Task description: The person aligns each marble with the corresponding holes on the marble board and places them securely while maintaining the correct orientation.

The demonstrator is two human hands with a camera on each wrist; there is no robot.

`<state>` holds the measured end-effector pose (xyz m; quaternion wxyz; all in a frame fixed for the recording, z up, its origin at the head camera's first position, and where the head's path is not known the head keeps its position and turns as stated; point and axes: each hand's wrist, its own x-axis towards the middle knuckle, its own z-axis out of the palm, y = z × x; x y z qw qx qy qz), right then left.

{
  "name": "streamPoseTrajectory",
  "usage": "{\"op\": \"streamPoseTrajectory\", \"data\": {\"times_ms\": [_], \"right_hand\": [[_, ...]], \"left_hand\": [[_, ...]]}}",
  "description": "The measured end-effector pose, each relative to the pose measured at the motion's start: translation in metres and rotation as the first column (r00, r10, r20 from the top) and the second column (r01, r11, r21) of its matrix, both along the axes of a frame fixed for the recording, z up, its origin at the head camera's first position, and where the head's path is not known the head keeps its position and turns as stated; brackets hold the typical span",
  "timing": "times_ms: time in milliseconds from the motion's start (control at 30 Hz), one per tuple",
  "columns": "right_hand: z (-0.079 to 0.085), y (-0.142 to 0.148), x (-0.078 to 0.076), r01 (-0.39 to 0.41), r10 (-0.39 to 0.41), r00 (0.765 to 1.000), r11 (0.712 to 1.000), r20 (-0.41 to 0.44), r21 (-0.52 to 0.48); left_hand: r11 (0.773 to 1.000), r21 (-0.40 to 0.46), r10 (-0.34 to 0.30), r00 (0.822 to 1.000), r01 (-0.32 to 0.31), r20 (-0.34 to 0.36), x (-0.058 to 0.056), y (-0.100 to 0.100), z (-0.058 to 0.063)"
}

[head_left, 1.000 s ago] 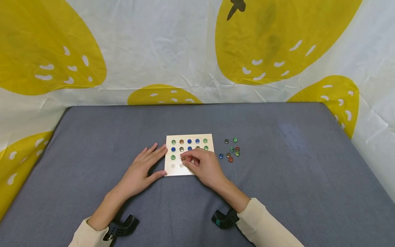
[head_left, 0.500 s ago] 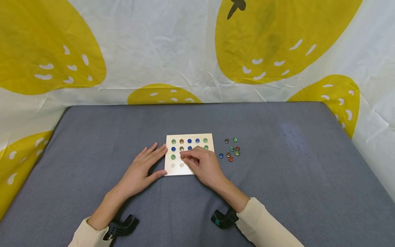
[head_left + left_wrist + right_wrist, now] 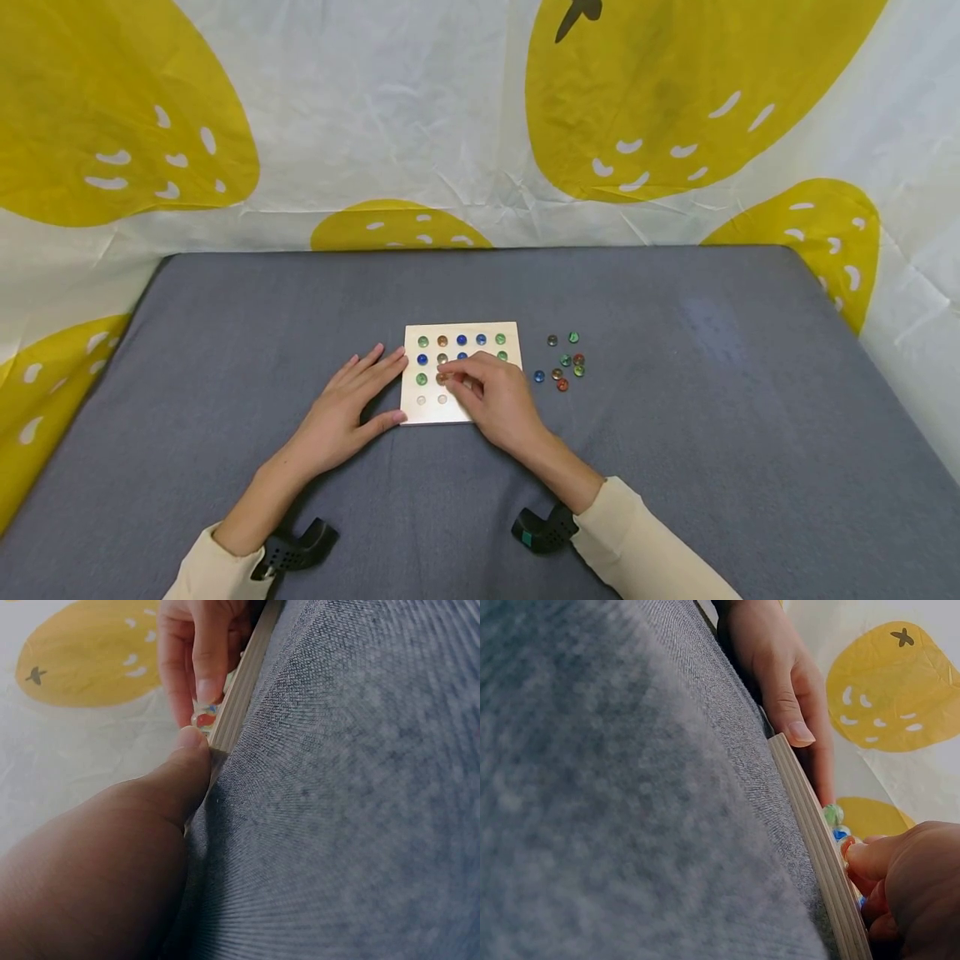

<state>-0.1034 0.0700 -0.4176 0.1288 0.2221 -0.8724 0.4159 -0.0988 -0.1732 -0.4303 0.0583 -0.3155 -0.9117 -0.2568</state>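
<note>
Cloth printed with yellow fruit-like shapes on white (image 3: 397,108) is hung as a backdrop. In front of it, a wide counter (image 3: 720,467) is covered with plain grey fabric. Two forearms in cream sleeves (image 3: 645,542) are stretched over it from below. Of the hands, the left (image 3: 337,417) is spread flat with nothing grasped; its fingertips and thumb are set against the left side of a pale wooden rectangular board (image 3: 431,415), which is apparently being steadied. The right hand (image 3: 498,400) is held over the board, and an orange glass marble (image 3: 441,378) is grasped between its thumb and fingers, at the second place of the third row.

Over the last second this marble has been shifted slightly leftward, into line with the second column, while the left hand has been kept in place. It is probably being settled there; whether it is fully seated cannot be told. Coloured glass marbles (image 3: 461,340) are set along the two far rows, partly hidden. Eight loose glass marbles (image 3: 566,360) are scattered right of the board. In the nearest row, two small round hollows (image 3: 442,400) are left unfilled.
</note>
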Motion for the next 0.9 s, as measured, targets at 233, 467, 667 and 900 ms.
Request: {"op": "streamPoseTrajectory", "data": {"times_ms": [233,467,667,900], "right_hand": [[0.0007,-0.0003,-0.0006,0.008,-0.008,1.000,1.000,0.006,0.011],[-0.0002,-0.0002,-0.0003,0.009,-0.009,1.000,1.000,0.004,0.004],[0.0003,0.0003,-0.0001,-0.004,0.004,1.000,1.000,0.008,-0.011],[0.0032,0.0065,-0.0006,-0.037,0.057,0.989,0.988,0.136,-0.149]], "left_hand": [[1.000,0.001,0.002,1.000,-0.002,0.000,-0.0003,0.0002,0.0007],[1.000,-0.005,0.006,1.000,-0.006,0.008,-0.0004,0.0004,0.0006],[1.000,-0.007,0.010,1.000,-0.010,0.005,-0.0008,-0.0003,-0.0002],[1.000,-0.009,0.006,1.000,-0.006,0.008,-0.0002,0.0003,-0.0001]]}}
